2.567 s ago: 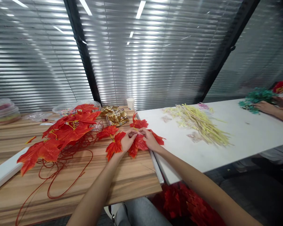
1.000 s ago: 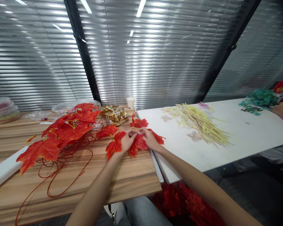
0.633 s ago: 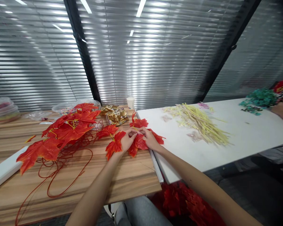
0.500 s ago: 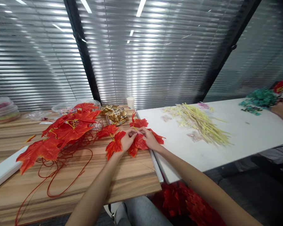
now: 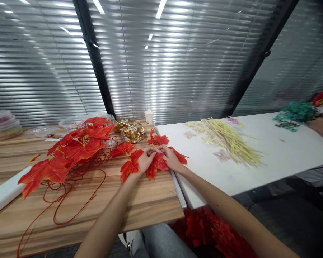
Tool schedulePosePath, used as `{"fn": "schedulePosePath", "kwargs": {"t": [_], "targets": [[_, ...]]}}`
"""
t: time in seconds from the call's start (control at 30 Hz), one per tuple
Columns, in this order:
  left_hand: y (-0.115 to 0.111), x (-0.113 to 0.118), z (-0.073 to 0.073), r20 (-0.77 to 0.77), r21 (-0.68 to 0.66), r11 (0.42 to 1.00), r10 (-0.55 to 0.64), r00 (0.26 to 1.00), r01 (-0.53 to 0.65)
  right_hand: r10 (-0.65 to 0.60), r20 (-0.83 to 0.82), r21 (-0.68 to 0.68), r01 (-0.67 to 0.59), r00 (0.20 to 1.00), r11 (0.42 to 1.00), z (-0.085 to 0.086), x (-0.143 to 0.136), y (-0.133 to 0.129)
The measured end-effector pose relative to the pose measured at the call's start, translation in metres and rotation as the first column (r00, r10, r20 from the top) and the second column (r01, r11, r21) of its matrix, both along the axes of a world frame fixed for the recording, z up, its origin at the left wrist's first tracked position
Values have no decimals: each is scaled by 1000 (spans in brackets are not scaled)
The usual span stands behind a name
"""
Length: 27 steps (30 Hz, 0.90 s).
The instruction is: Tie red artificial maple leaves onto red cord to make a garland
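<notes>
Evidently, work on the red spray [image 5: 159, 163] is partway: both hands are on it and neither has let go, so I judge this piece unfinished. Its leaves are spread out and joined by a yellow stem [image 5: 154, 146], part of which shows just beyond the fingers. Left of the cup [image 5: 149, 117], and nearer the person, a pile [image 5: 82, 147] of similar leaves lies over a tangle of red cord [image 5: 98, 162]; whether those have been worked on or are waiting, I cannot tell. More red leaves [image 5: 212, 229] sit lower than the cup, below surface level, and seem untouched for now, so plenty may be left.

As for position, the spray lies on the wood surface [image 5: 150, 208], nearer the person than the cup, with its rightmost leaf reaching over the white surface [image 5: 269, 154]. The left hand [image 5: 145, 160] is narrowed, thumb and fingers pinching at the middle of the spray. The right hand [image 5: 172, 158] is likewise drawn in, its fingertips meeting the left's at that spot. Leaves stick out on both sides and under the hands, touching them. Exactly what the fingertips grip is too small to make out.
</notes>
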<state>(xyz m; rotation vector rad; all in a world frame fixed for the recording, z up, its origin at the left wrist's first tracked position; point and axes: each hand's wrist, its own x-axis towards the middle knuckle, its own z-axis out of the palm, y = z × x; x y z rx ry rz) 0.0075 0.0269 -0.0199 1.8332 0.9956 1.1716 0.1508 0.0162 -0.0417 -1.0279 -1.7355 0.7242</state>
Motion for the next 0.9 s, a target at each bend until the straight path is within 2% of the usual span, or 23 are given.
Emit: {"fn": "schedulePosePath", "kwargs": {"t": [0.23,0.9], "targets": [[2,1,-4,2,-20,1000,-1,1000,1,-11,12,0,11,1000,1000,0,0,-1],[-4,1,5,-39,1,1000,17,999,-17,11,-21,-11,-11,1000,1000,4,-1,-3]]}}
